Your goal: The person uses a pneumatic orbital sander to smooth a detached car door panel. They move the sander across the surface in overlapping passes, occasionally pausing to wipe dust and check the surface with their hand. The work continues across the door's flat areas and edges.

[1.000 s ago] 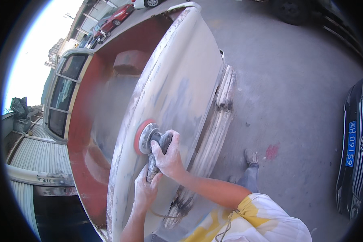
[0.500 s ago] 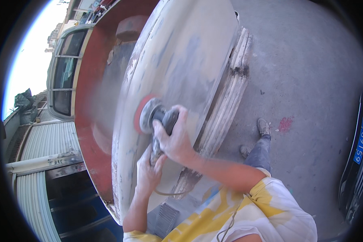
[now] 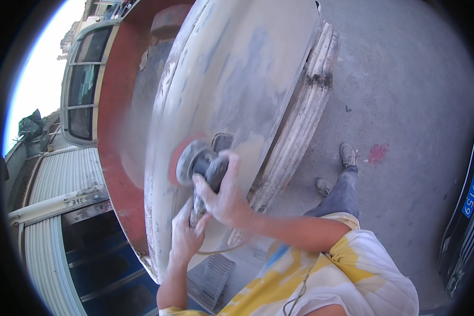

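Note:
My right hand (image 3: 227,197) is wrapped round the head of a dusty grey power sander (image 3: 211,171), thumb over its body. Behind it, my left hand (image 3: 187,234) grips the sander's rear handle. The red-edged round pad (image 3: 177,160) is tilted against the pale, patchy side panel (image 3: 242,95) of a pickup truck bed, close to the panel's upper edge. Just beyond the sander, a dark rounded-square spot (image 3: 222,140) shows on the panel; whether it is a recess or a plate, I cannot tell. A thin hose or cord (image 3: 221,250) hangs below my hands.
Left of the panel is the reddish truck bed (image 3: 118,105), hazy with dust. A worn sill beam (image 3: 300,121) runs along the panel's lower side. On the concrete floor (image 3: 405,105) are my shoes and a red stain (image 3: 377,153). A dark car front (image 3: 466,226) stands far right.
The sander and both hands have moved a little left and nearer along the panel. The dark rounded-square spot has come into sight beside the sander. My view has shifted slightly.

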`<control>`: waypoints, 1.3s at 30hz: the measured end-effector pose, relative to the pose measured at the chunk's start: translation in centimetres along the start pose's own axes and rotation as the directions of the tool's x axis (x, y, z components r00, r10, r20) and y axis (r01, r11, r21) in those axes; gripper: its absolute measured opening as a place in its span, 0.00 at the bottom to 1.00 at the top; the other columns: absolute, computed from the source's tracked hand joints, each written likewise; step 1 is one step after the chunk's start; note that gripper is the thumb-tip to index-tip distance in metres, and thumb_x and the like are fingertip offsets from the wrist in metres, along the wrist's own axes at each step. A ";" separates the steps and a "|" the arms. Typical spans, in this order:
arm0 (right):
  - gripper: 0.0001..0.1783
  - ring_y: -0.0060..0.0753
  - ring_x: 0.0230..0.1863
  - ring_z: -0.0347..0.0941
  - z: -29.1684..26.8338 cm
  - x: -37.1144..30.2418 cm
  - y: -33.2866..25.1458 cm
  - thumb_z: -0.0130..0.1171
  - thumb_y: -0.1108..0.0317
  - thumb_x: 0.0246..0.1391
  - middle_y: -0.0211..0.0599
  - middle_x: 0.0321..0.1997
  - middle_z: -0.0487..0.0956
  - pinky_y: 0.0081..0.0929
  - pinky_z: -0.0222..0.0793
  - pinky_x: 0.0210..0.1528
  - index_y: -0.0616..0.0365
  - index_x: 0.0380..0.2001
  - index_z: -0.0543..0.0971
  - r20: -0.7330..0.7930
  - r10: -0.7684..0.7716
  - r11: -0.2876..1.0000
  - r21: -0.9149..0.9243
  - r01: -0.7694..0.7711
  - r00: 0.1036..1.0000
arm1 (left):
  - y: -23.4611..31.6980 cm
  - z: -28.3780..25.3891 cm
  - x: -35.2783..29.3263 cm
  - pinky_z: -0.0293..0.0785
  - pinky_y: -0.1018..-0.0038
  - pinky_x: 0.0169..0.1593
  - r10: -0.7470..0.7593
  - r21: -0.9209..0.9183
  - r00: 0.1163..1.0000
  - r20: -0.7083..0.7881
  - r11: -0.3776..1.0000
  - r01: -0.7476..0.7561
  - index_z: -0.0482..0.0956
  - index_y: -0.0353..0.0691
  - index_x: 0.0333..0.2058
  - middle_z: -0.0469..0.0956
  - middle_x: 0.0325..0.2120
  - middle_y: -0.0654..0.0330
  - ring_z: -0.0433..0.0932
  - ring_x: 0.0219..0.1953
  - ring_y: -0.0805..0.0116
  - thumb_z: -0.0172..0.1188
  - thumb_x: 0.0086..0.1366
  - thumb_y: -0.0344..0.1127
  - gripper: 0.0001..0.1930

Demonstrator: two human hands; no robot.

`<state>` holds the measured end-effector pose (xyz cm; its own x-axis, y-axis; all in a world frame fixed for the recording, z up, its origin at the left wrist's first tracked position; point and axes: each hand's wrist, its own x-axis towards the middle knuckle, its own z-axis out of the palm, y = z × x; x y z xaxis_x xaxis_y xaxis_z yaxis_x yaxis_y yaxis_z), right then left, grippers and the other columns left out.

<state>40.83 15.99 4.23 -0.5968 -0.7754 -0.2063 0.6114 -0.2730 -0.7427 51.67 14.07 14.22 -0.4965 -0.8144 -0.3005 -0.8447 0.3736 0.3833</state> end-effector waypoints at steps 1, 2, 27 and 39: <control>0.38 0.44 0.41 0.74 -0.5 1.2 -0.4 0.67 0.63 0.58 0.52 0.43 0.71 0.39 0.71 0.48 0.63 0.61 0.55 -0.012 -0.027 1.000 0.012 0.027 1.000 | 0.9 0.0 1.1 0.76 0.65 0.43 0.040 -0.017 0.999 0.009 0.999 -0.040 0.76 0.30 0.50 0.80 0.35 0.42 0.79 0.35 0.47 0.66 0.63 0.31 0.19; 0.38 0.44 0.40 0.74 -0.9 2.5 -0.7 0.67 0.63 0.58 0.51 0.42 0.71 0.39 0.71 0.47 0.63 0.60 0.55 -0.037 -0.049 0.999 0.005 0.050 0.998 | 1.6 0.1 2.2 0.76 0.65 0.43 0.027 -0.036 1.000 0.015 0.999 -0.027 0.76 0.30 0.50 0.80 0.35 0.43 0.78 0.35 0.47 0.67 0.63 0.32 0.18; 0.33 0.29 0.45 0.70 -2.6 5.3 -2.0 0.62 0.67 0.61 0.46 0.48 0.68 0.31 0.74 0.46 0.63 0.60 0.54 0.047 -0.133 0.990 -0.035 0.135 0.990 | 0.9 3.2 3.8 0.74 0.60 0.53 0.109 -0.072 0.978 -0.177 0.990 -0.123 0.72 0.24 0.56 0.79 0.47 0.36 0.78 0.51 0.39 0.70 0.62 0.42 0.31; 0.45 0.51 0.46 0.74 1.3 -8.1 6.1 0.74 0.62 0.50 0.57 0.50 0.67 0.42 0.72 0.51 0.67 0.60 0.55 0.276 -0.208 0.874 -0.379 0.306 0.938 | -14.7 5.1 -8.1 0.75 0.60 0.53 -0.031 -0.137 0.973 -0.227 0.991 0.000 0.74 0.26 0.55 0.80 0.46 0.39 0.81 0.49 0.41 0.68 0.55 0.36 0.30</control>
<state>50.10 19.87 2.23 -0.5438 -0.8279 0.1372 0.1551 -0.2598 -0.9531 67.03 17.45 6.54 -0.4114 -0.9053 -0.1057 -0.8093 0.3095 0.4991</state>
